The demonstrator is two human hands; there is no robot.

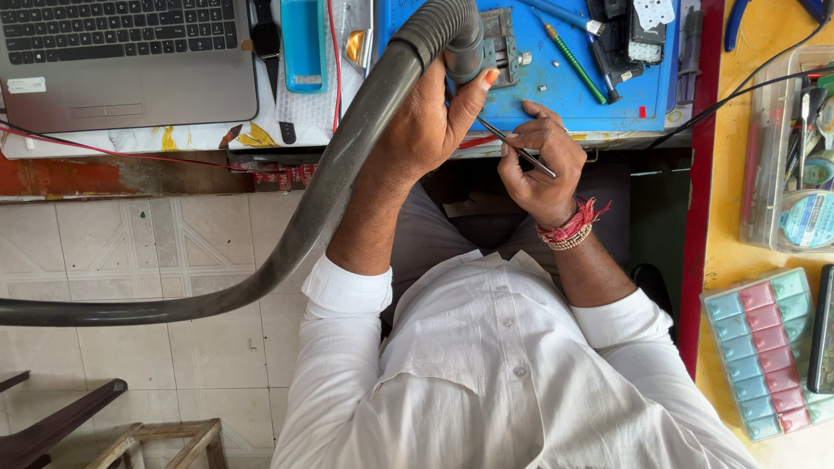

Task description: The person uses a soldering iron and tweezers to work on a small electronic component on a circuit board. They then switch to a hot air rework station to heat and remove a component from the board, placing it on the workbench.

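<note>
Left hand [426, 122] wraps its fingers closed around the grey corrugated hose [347, 148], nozzle over the small metal part [502, 43] on the blue work mat [556, 87]; right hand [543, 161] pinches tweezers [517, 148] shut-fingered — best kept low, nozzle steady, tips clear.

Left hand [426, 122] raised, its grip closed; right hand [543, 161] pinching, wrist bent.

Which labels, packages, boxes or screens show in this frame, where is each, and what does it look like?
Sticker: small white rectangle on the grey laptop palm rest, top left.
Compartment box: clear plastic, pastel blue, pink and green cells, lower right on the yellow surface.
Clear container: right edge, holding tools and a tape roll.
Dark device: far right edge, screen not visible.
The laptop's own screen is out of frame.
</note>
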